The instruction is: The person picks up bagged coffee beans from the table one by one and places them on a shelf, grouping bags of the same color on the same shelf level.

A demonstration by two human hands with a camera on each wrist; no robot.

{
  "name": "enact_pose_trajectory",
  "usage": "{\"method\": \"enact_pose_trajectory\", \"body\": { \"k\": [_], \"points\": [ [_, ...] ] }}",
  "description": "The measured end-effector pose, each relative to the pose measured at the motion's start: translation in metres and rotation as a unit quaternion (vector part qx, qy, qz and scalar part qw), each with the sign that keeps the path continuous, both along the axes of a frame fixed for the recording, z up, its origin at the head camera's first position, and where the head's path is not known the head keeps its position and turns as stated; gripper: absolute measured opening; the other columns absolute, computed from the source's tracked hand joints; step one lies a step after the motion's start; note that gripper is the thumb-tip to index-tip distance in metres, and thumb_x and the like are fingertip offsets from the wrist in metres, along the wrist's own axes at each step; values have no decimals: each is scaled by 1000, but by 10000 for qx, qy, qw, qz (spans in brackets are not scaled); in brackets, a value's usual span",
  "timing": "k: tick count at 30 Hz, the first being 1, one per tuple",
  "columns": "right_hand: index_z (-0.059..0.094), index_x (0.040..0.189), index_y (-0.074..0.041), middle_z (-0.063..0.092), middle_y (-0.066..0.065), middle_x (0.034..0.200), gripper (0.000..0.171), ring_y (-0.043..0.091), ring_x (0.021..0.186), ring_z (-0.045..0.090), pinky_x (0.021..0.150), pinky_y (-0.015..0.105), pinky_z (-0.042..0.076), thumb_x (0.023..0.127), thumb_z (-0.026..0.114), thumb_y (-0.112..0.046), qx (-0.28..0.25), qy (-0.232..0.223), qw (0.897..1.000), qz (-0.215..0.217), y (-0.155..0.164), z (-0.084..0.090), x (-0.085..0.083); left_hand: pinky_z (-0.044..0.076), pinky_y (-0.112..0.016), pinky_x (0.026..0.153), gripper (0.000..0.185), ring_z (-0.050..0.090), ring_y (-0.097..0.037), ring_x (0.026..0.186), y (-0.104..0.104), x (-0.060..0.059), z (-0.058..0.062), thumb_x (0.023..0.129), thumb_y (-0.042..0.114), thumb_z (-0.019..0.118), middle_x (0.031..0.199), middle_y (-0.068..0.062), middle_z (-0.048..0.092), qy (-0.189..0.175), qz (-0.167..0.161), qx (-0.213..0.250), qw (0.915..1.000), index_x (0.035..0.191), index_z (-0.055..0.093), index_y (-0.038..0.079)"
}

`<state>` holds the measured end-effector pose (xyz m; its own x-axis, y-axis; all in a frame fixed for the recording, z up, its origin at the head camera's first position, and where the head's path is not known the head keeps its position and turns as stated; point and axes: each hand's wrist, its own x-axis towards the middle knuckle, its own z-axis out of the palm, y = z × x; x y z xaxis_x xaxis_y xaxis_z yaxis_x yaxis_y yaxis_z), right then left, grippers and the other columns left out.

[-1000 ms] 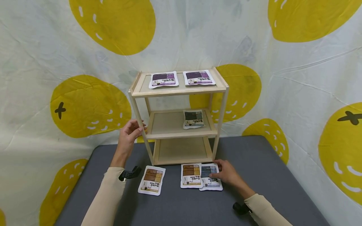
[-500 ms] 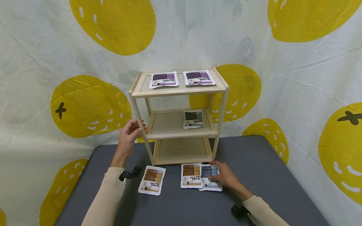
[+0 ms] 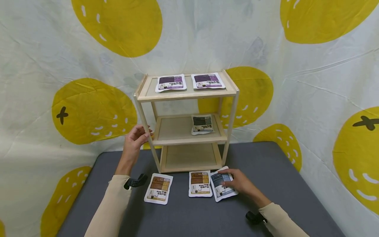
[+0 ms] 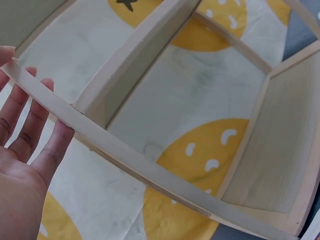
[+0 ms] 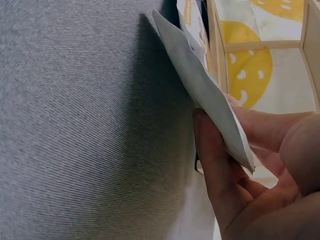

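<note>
My right hand pinches a white pouch with a blue label at its right edge, thumb on one face and fingers on the other. In the right wrist view the pouch is seen edge-on, tilted up off the cloth. My left hand grips the left front post of a small wooden three-tier shelf. The left wrist view shows its fingers behind the post. Left of the blue pouch, a brown-labelled pouch lies flat in front of the shelf.
Another brown-labelled pouch lies at the left on the grey cloth-covered table. Two purple-labelled pouches sit on the top tier. A dark green-labelled pouch lies on the middle tier. Behind hangs a fruit-print curtain.
My right hand has lifted the blue-labelled pouch and turned it, separating it from under the brown-labelled one's edge. The left hand stays on the post.
</note>
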<state>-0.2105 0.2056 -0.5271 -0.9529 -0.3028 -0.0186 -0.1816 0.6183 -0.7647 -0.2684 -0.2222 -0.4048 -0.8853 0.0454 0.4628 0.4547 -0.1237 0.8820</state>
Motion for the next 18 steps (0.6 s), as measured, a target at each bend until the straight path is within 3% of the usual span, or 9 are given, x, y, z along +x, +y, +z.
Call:
{"method": "enact_pose_trajectory", "body": {
  "k": [4, 9, 14, 18],
  "points": [
    [73, 123, -10, 65, 20, 131, 43, 31, 114, 59, 99, 52, 44, 82, 84, -9, 0, -63, 9999, -90, 2, 6, -1, 59, -32, 86, 28, 70, -30, 101, -1, 0, 1, 99, 4, 63, 110, -18, 65, 40, -48, -34, 10000, 126, 59, -4],
    [74, 121, -13, 63, 20, 132, 38, 29, 110, 57, 99, 52, 43, 84, 83, -12, 82, -242, 9995, -204, 4, 17, -1, 59, -34, 87, 32, 68, -37, 103, 0, 0, 2, 99, 5, 64, 114, -27, 61, 28, -60, -74, 10000, 128, 57, -7],
    [74, 121, -14, 65, 18, 129, 37, 28, 106, 57, 98, 52, 43, 85, 83, -15, 212, -223, 9994, -152, 4, 29, -1, 59, -34, 87, 31, 69, -36, 102, -1, 0, 2, 99, 5, 64, 112, -21, 64, 25, -41, -49, 10000, 127, 57, -7],
    [75, 120, -13, 66, 17, 125, 36, 27, 104, 57, 96, 51, 44, 85, 82, -14, 219, -127, 9997, 6, 3, 36, -1, 60, -35, 86, 26, 70, -34, 100, -1, 0, 0, 99, 4, 63, 111, -21, 65, 27, -53, 5, 10000, 124, 62, 0]
  ]
}}
